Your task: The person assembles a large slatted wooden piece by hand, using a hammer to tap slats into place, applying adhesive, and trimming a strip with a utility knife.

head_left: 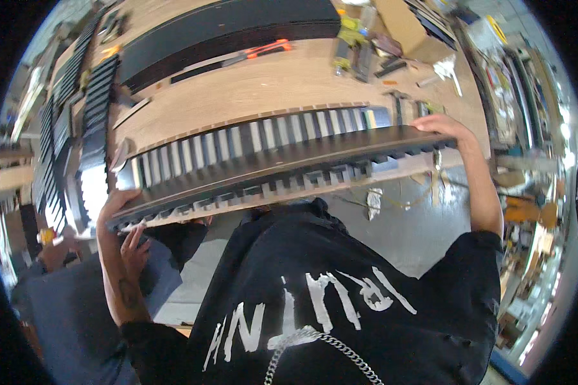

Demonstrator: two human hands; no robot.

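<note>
Both my hands hold a long dark notched board (282, 159) across the front of the workbench. My left hand (120, 203) is closed round its left end, and my right hand (444, 126) grips the right end with the fingers over the top edge. Teeth-like notches run along the board's near side. Just behind it stands a row of pale and dark upright slats (231, 142), whose lower parts the board hides. Below my left hand, another person's hand (135, 251) reaches toward the board's left end; contact cannot be told.
On the wooden workbench (289, 80) lie a large black panel (231, 32), an orange-handled tool (263, 51) and a hammer (398, 102). Notched black pieces (99, 102) stand at left. A co-worker in dark blue (90, 308) is close at my left.
</note>
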